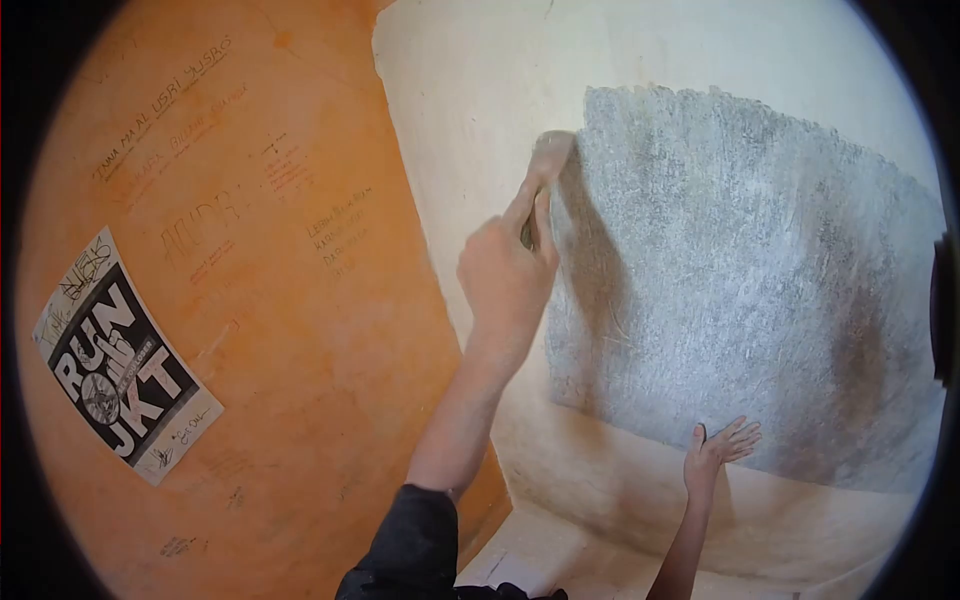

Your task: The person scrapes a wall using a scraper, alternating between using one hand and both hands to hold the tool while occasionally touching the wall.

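My left hand (508,270) is raised, its fingers wrapped around a putty knife (552,160). The knife's broad blade points up and looks smeared by motion. It lies over the white wall (480,120), right at the left edge of a rough, mottled grey patch (700,260). Lower and to the right, my right hand (718,446) rests with fingers spread at the bottom edge of that patch, holding nothing visible. Shadows of my arm and the knife fall across the grey surface.
An orange wall (300,330) with handwriting meets the white one at a corner on the left. A black-and-white poster (128,362) hangs on it, tilted. A pale ledge (540,550) runs along the bottom. Some dark object (943,310) stands at the far right edge.
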Available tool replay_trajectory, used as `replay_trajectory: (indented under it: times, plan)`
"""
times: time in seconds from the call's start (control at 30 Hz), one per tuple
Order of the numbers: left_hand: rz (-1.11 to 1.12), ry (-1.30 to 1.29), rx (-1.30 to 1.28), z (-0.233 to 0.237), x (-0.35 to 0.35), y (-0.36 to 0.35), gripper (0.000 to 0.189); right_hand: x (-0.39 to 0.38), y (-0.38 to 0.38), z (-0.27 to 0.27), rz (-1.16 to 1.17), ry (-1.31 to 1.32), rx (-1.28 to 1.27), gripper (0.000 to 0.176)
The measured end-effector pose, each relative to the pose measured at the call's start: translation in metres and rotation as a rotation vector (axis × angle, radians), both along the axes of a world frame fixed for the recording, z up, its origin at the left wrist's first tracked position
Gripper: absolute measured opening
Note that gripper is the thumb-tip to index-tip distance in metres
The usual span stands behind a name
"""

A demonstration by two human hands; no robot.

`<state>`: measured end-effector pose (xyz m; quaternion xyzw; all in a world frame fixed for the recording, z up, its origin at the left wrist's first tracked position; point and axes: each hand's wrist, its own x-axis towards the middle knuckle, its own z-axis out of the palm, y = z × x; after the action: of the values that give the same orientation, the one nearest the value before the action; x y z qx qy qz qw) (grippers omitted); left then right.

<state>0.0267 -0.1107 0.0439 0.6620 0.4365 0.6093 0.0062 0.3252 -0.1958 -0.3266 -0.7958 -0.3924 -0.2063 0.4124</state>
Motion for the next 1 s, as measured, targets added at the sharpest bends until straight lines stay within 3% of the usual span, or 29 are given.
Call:
replay_trajectory:
  times: [0.03,0.07,0.2,0.27,0.37,0.43,0.53,0.67,0.73,0.87,0.97,1.0]
  plan:
    - [-0.038,0.031,-0.080,0.014,-0.006,-0.003,0.030,0.001,0.007,0.003,-0.013,-0.019,-0.003,0.091]
    - [-0.109,-0.049,0.018,0.009,-0.011,0.007,0.030,0.001,0.010,0.003,-0.018,-0.015,0.001,0.091]
    - [-0.049,0.003,0.105,-0.043,-0.012,0.014,0.030,0.007,-0.003,0.002,-0.005,-0.047,-0.061,0.092]
    - [-0.029,0.044,-0.029,-0.061,-0.010,0.007,0.030,0.008,0.000,0.000,-0.018,-0.044,-0.086,0.092]
    - [0.005,0.018,0.114,-0.017,0.002,0.025,0.030,0.013,-0.003,-0.005,-0.005,-0.102,-0.116,0.093]
    - [0.022,-0.022,0.159,0.041,0.005,0.029,0.032,0.011,-0.003,-0.004,0.006,-0.125,-0.104,0.093]
    - [0.022,-0.009,0.201,0.073,-0.008,0.014,0.033,0.013,-0.008,-0.002,0.051,-0.077,-0.146,0.094]
    - [0.064,0.024,0.148,-0.015,-0.011,0.009,0.031,0.018,-0.010,-0.006,0.048,-0.064,-0.198,0.094]
    - [-0.021,-0.002,0.033,-0.048,-0.009,0.007,0.029,0.021,-0.008,-0.014,0.062,-0.185,-0.149,0.094]
    - [0.092,0.057,0.057,0.005,0.003,0.002,0.029,0.024,-0.006,-0.015,0.063,-0.270,-0.086,0.094]
    - [-0.051,-0.036,0.116,0.019,-0.006,0.005,0.028,0.019,-0.005,-0.018,0.064,-0.234,-0.093,0.094]
    - [0.007,-0.018,0.190,0.011,-0.006,0.007,0.027,0.019,-0.006,-0.016,0.073,-0.204,-0.106,0.094]
